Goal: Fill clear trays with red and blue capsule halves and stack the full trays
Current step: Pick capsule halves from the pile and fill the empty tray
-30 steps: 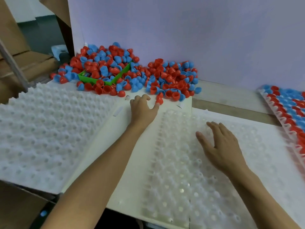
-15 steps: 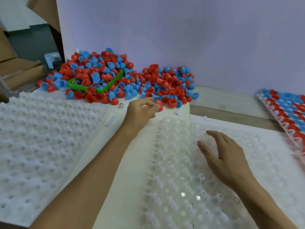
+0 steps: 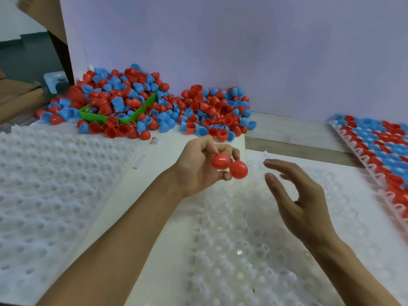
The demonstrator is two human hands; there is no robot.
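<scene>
My left hand (image 3: pixel 199 167) is raised above the table and pinches two red capsule halves (image 3: pixel 229 165) in its curled fingers. My right hand (image 3: pixel 295 200) hovers to the right of them, fingers spread and relaxed, holding nothing. Under both hands lies a clear tray (image 3: pixel 254 250) of hollow cups with no capsules in it. A loose pile of red and blue capsule halves (image 3: pixel 212 111) lies at the back against the wall.
A green bin (image 3: pixel 103 117) sits buried in the left part of the pile. A stack of white dimpled trays (image 3: pixel 48 184) lies at the left. A filled tray of red and blue halves (image 3: pixel 379 151) lies at the right edge. A cardboard box stands far left.
My left hand has lifted away from the pile's edge with two red halves and come nearer. My right hand has risen off the clear tray and spread its fingers.
</scene>
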